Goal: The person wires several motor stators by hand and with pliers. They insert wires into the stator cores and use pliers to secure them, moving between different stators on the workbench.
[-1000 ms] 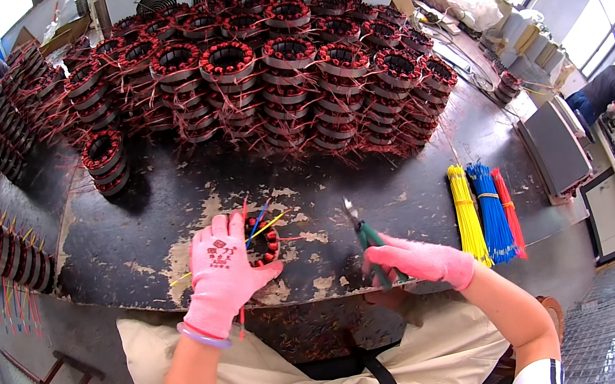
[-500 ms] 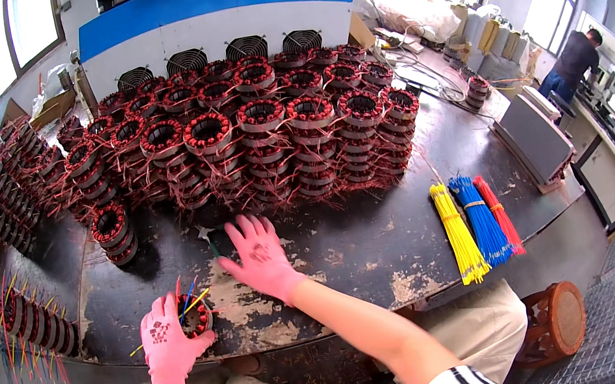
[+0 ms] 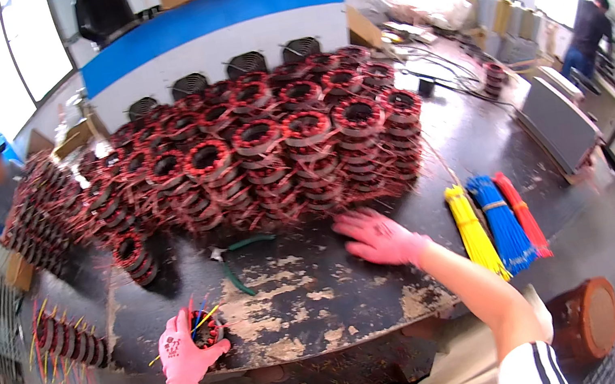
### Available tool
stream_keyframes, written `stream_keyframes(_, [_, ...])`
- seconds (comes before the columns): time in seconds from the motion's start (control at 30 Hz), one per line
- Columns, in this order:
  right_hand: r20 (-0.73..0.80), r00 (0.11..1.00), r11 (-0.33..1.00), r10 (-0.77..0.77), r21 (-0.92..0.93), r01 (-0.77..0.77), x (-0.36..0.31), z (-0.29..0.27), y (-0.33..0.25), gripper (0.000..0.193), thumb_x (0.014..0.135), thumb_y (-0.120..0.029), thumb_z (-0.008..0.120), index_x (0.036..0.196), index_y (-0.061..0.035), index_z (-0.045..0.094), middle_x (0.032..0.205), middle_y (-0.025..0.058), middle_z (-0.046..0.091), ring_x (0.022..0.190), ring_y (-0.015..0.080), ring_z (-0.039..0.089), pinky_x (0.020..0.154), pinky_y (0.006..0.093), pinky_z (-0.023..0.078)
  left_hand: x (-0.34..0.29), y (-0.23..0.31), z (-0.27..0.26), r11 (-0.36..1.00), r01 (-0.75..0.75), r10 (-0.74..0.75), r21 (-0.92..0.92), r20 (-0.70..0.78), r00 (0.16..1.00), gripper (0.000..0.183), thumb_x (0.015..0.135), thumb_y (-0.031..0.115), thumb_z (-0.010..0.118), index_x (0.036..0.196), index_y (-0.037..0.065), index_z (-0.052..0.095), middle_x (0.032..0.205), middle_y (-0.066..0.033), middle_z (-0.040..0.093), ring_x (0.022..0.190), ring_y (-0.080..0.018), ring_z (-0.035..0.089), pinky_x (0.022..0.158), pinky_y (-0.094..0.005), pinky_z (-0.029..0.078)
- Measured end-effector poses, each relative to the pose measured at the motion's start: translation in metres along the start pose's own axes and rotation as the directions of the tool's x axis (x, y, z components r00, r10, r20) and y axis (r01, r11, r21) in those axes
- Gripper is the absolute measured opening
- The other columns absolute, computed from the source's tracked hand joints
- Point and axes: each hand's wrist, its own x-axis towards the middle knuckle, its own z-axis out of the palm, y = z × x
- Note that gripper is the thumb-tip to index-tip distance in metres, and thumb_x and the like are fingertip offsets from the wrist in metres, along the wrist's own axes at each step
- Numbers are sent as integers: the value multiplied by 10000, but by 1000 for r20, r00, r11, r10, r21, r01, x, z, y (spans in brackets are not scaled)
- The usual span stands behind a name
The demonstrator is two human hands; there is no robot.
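My left hand (image 3: 181, 354), in a pink glove, holds a motor stator (image 3: 208, 330) at the table's front edge. Short red, blue and yellow wires stick up from this copper-wound ring, and part of it is hidden by the glove. My right hand (image 3: 381, 238), also gloved in pink, reaches over the table with its fingers stretched out and nothing seen in them. It is nearest to the front of the stacked stators (image 3: 257, 139). Green-handled cutters (image 3: 233, 275) lie between the two hands, handles spread, touched by neither.
Yellow wires (image 3: 473, 232), blue wires (image 3: 505, 227) and red wires (image 3: 523, 216) lie bundled at the right. A short stator stack (image 3: 135, 259) stands left of the cutters. Stators with coloured leads (image 3: 70, 341) line the left edge. Two other people are in the background.
My right hand has moved right, away from the cutters, which now show in full. My left hand still holds the stator. The whole view has shifted slightly.
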Motion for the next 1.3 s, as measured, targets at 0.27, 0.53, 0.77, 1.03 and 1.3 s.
stream_keyframes(0.27, [43,999,985,21,168,-28,-69,-10,-91,522,856,-292,672,1296,-22,594,1404,193,558,1362,399,462,1195,547,295,-25,-28,-170,998,-49,38,-34,-270,962,993,633,401,915,1435,-15,504,1391,-229,558,1299,-363,546,1117,-419,423])
stream_keyframes(0.53, [34,999,986,-1,167,-5,-67,9,-99,542,794,-306,708,1256,-39,613,1374,170,570,1347,385,469,1190,553,293,-22,-195,-273,932,356,-355,-63,-350,867,1072,654,491,862,1493,-26,442,1464,-215,523,1368,-338,500,1156,-394,388])
stream_keyframes(0.77, [99,995,992,20,125,-33,-65,1,-97,544,910,-249,634,1405,-45,541,1491,188,500,1404,415,408,1220,524,261,12,-252,-243,914,356,-400,-194,-292,869,996,652,410,891,1467,-3,494,1377,-176,610,1302,-273,560,1121,-361,410])
stream_keyframes(1.03, [73,997,990,9,141,-19,-66,1,-103,509,903,-230,639,1364,-28,570,1459,193,529,1380,414,439,1207,519,288,13,-259,-235,902,427,-427,-59,-254,868,1052,696,622,772,1537,92,428,1548,-183,447,1428,-339,436,1187,-404,351])
stream_keyframes(1.3, [70,997,988,19,148,-30,-66,2,-100,515,903,-232,639,1370,-28,564,1461,205,525,1384,420,432,1209,519,286,11,-244,-233,864,503,-491,-31,-275,827,1041,754,683,695,1559,99,390,1566,-176,425,1437,-340,428,1184,-408,354])
